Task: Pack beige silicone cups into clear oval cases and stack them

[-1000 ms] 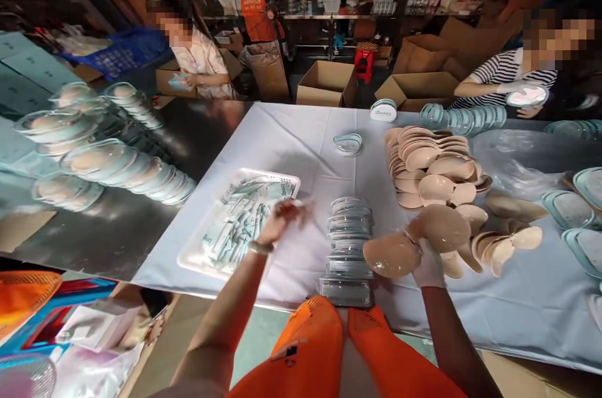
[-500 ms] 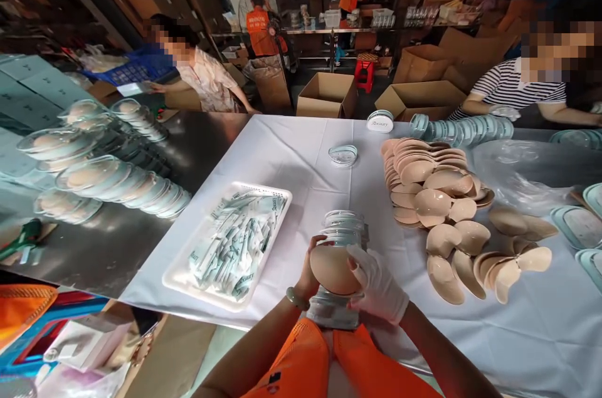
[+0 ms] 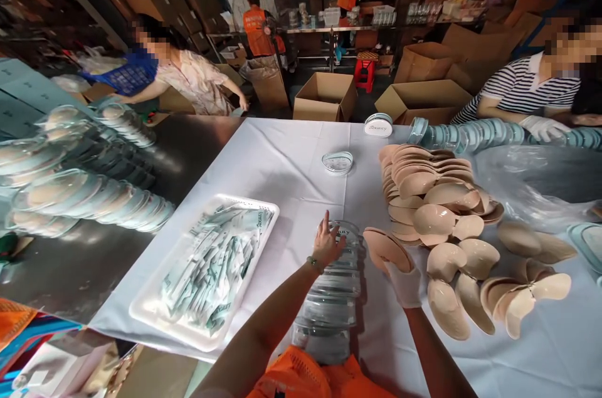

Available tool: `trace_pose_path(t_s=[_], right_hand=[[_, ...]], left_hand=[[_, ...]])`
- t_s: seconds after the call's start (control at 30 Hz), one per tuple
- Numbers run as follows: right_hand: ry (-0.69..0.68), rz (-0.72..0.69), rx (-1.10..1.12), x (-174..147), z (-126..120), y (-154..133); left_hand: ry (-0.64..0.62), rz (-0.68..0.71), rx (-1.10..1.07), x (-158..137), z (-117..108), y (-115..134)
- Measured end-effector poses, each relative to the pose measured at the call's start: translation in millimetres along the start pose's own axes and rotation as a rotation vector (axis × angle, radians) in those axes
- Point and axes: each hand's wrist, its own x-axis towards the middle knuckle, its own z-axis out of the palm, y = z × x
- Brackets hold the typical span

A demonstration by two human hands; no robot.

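My gloved right hand (image 3: 405, 282) grips a pair of beige bra cups (image 3: 386, 249) by the lower end, held up to the right of a row of clear plastic cases (image 3: 331, 310). My left hand (image 3: 328, 244), bare with a bracelet at the wrist, has its fingers spread over the far end of that row. Under its fingertips is a lettered case, partly hidden; whether they touch it I cannot tell. More beige bra cups (image 3: 433, 220) lie stacked and loose to the right. On the left stands a white tray (image 3: 141, 309) of printed packets (image 3: 214, 272).
A single case (image 3: 337, 162) and an upright lettered case (image 3: 378, 125) stand farther back on the white cloth (image 3: 282, 153). Filled cases (image 3: 94, 197) are stacked on the dark table at left. Two co-workers stand across, beside open cardboard boxes (image 3: 324, 97).
My right hand has carried the bra cups from over the cases to the right. My left hand has let go of them and reached forward over the row's far end.
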Motion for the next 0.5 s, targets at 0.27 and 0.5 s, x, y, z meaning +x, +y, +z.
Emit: trace_pose_path(t_s=[0.27,0.5], right_hand=[[-0.099,0.018,0.029,33,27,-21],[-0.568,-0.238,-0.106,55,94,-54]], left_hand=[[-0.299,-0.013,-0.006,19,-25,-4],[-0.423,-0.029,-0.062,25,-39,-23]])
